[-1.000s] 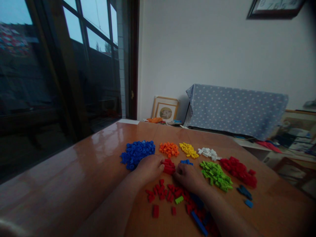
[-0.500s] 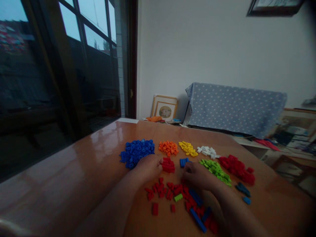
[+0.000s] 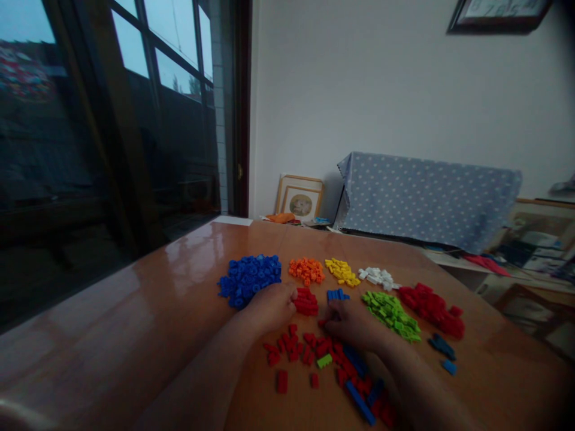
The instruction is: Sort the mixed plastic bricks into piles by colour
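Observation:
My left hand (image 3: 275,305) rests on the table beside the pile of blue pieces (image 3: 249,276), its closed fingers at the left end of a red brick block (image 3: 306,301). My right hand (image 3: 348,323) is right of that block, fingers bent together around a small red piece (image 3: 322,323) that shows at the fingertips. Just beyond it lie small blue bricks (image 3: 336,295). Below both hands spread loose red bricks (image 3: 291,346), with one green brick (image 3: 324,360) and long blue bricks (image 3: 359,402) among them.
Orange pieces (image 3: 306,270), yellow pieces (image 3: 342,272) and white pieces (image 3: 378,278) line the back of the table (image 3: 148,311). Green bricks (image 3: 392,315) and a larger red pile (image 3: 431,310) lie to the right, near dark blue pieces (image 3: 442,346).
My right hand has moved slightly left and down, away from the small blue bricks, and a red piece now shows at its fingertips. My left hand has stayed at the red block.

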Demonstrator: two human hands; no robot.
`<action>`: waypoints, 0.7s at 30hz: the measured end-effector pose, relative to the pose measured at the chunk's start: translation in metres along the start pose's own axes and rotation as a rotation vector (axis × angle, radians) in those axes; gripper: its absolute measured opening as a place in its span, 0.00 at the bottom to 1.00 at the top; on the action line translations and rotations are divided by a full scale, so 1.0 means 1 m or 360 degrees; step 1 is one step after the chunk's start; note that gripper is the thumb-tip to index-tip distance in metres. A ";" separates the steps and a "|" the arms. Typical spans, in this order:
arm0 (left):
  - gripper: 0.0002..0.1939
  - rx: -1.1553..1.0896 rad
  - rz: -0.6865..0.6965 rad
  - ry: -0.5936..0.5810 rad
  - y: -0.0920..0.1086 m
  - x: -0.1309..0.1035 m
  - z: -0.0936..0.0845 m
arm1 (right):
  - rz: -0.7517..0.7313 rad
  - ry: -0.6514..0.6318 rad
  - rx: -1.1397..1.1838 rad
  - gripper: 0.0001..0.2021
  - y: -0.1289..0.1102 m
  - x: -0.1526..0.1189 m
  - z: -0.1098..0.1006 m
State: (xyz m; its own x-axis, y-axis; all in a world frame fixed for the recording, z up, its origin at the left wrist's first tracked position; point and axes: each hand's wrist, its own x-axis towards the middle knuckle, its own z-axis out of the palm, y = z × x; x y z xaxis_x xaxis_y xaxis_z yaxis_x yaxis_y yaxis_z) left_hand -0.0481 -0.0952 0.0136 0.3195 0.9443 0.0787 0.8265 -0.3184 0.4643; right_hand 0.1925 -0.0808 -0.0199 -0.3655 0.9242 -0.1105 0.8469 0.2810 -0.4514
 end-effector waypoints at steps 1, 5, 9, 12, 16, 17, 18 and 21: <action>0.08 -0.0005 0.0005 -0.0005 0.001 0.000 0.000 | -0.0011 0.0014 -0.0001 0.05 -0.003 0.000 0.001; 0.09 -0.0030 0.0020 -0.0007 0.001 0.000 0.001 | -0.0018 0.0054 -0.0012 0.06 -0.015 0.001 0.003; 0.09 -0.0054 0.0029 0.0004 -0.001 0.001 0.004 | 0.0028 0.0087 -0.0001 0.06 -0.021 0.004 0.003; 0.09 -0.0062 0.0042 -0.0006 -0.002 0.001 0.004 | 0.0034 0.0109 -0.0003 0.07 -0.021 0.006 0.005; 0.08 -0.0069 0.0052 -0.0003 -0.001 0.001 0.004 | 0.0020 0.0150 0.0001 0.08 -0.021 0.007 0.007; 0.08 -0.0074 0.0058 0.0003 -0.001 0.001 0.004 | 0.0013 0.0170 0.0002 0.08 -0.021 0.007 0.007; 0.08 -0.0081 0.0064 0.0002 -0.001 0.001 0.004 | 0.0015 0.0185 0.0001 0.08 -0.022 0.007 0.007; 0.08 -0.0082 0.0052 -0.0006 -0.002 0.001 0.005 | 0.0035 0.0171 0.0014 0.08 -0.021 0.007 0.007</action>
State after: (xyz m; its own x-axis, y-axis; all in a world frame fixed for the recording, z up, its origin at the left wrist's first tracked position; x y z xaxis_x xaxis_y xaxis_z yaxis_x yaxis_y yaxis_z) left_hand -0.0470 -0.0936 0.0085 0.3479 0.9331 0.0911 0.7905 -0.3442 0.5066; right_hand 0.1697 -0.0820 -0.0171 -0.3032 0.9526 -0.0250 0.8507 0.2587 -0.4576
